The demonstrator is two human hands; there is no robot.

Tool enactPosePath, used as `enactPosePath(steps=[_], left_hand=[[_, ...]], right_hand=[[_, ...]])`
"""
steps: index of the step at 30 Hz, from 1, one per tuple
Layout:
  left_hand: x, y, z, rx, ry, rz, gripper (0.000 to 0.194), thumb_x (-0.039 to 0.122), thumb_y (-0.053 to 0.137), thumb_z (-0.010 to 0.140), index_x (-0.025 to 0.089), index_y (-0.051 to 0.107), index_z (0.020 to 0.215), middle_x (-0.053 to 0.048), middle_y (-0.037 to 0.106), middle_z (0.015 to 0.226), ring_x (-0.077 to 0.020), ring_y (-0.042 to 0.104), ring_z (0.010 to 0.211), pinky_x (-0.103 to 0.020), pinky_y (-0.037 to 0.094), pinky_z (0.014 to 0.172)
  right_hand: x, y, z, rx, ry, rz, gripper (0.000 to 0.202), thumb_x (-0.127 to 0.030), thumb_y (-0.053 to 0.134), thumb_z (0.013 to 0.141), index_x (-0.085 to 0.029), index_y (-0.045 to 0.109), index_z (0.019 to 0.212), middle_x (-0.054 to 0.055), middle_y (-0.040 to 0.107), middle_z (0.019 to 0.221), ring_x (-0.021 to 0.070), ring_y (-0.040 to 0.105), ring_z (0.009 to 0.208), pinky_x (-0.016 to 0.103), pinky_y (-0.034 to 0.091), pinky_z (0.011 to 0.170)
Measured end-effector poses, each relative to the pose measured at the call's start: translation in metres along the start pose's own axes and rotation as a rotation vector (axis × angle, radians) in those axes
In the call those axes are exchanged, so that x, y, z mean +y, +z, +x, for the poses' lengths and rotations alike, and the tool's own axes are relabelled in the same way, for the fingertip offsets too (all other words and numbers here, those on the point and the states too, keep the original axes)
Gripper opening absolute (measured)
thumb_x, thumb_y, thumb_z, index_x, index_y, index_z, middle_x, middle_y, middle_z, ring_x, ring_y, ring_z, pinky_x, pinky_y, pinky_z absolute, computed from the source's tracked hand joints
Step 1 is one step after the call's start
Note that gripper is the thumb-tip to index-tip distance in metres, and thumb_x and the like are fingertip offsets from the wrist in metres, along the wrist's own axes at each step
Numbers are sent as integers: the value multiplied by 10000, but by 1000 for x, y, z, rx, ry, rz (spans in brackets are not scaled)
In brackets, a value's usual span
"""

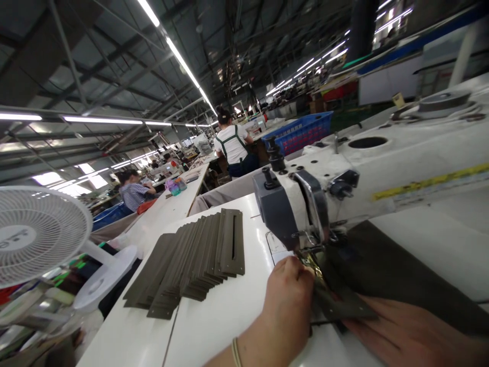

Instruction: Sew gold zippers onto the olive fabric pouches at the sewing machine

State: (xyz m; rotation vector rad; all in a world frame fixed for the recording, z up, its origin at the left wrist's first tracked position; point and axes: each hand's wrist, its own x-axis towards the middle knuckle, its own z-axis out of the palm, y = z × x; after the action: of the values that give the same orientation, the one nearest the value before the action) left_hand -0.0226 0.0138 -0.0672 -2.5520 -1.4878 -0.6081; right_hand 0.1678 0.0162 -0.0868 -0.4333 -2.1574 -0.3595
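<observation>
A white and grey sewing machine [280, 204] stands over the white table. Just below its needle area, my left hand [288, 300] is closed at the near left edge of a dark olive piece [328, 303], its fingers curled against it. A gold-coloured strip shows beside those fingers. My right hand [408, 326] lies at the near right edge of the same piece, which covers its fingertips. A larger dark olive sheet [397, 270] spreads out to the right, under the machine arm. Left of the machine lies a fanned stack of olive pieces [202, 255], the top one with a long slot.
A white fan [42, 234] stands at the left, its base [105, 278] beside the white table [214, 326]. A blue basket [301, 132] is behind the machine. Two people, one in a white shirt [232, 145] and one in stripes [133, 193], sit further back.
</observation>
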Motion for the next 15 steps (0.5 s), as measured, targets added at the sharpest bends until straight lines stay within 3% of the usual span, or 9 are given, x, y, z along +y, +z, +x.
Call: enactPosePath(steps=[4,8,11,15], left_hand=[[-4,3,-1,-57,-13,-20,69,126,628,793,146,627,858,-106,640,932,-250,625,855,-368,582,754],[1,-5,-4,-86,-10,-53,169,105,587,741,129,638,900,-133,622,963,-266,602,901,-389,577,804],[9,-15,-6,-90,-45,-83,188,143,557,773,146,644,939,-114,605,946,-253,580,893,-395,568,840],[18,-20,-6,-103,-76,-82,182,224,535,810,162,640,945,-99,595,926,-253,564,906,-431,530,934]], right_hand=[[9,-13,5,-89,-159,-23,352,-32,381,807,-222,664,899,15,727,798,153,672,761,212,543,797],[15,-14,4,-132,28,7,214,-169,451,898,-204,639,994,47,725,894,190,680,774,282,558,705],[23,-3,14,-190,160,15,140,-198,548,846,-206,644,947,69,711,890,234,673,731,348,550,628],[34,3,35,-463,273,183,182,-89,555,743,-188,636,871,86,711,901,239,691,746,336,537,649]])
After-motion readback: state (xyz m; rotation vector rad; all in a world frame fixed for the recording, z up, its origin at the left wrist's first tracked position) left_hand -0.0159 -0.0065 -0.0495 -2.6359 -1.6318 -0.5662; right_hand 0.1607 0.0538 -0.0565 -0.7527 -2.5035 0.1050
